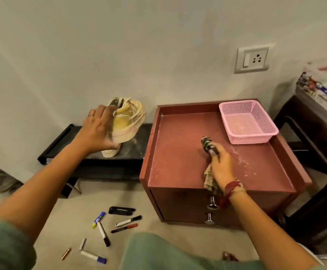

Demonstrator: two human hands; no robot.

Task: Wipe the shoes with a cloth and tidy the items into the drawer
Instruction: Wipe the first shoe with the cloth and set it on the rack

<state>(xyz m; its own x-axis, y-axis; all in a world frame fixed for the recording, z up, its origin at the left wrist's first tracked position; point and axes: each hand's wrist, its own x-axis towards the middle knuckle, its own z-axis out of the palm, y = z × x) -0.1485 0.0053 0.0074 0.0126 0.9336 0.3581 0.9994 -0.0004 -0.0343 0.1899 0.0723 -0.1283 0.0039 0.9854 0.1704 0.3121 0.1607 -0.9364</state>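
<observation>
A yellow and pink shoe (128,121) with loose laces is lifted, tilted, above a low black shelf (135,147). My left hand (98,129) grips it at the heel side. A second pale shoe (110,152) lies on the shelf under it, mostly hidden. My right hand (221,166) holds a patterned cloth (208,146) over the top of the red-brown drawer cabinet (178,162); cloth ends stick out above and below the fist. Two metal knobs (213,206) mark the cabinet's front.
A pink plastic basket (264,131) sits at the cabinet top's back right. Several markers (128,221), a black stapler-like item (121,210) and a glue stick (98,220) lie on the floor. A dark stool stands to the right. My knee is at the bottom.
</observation>
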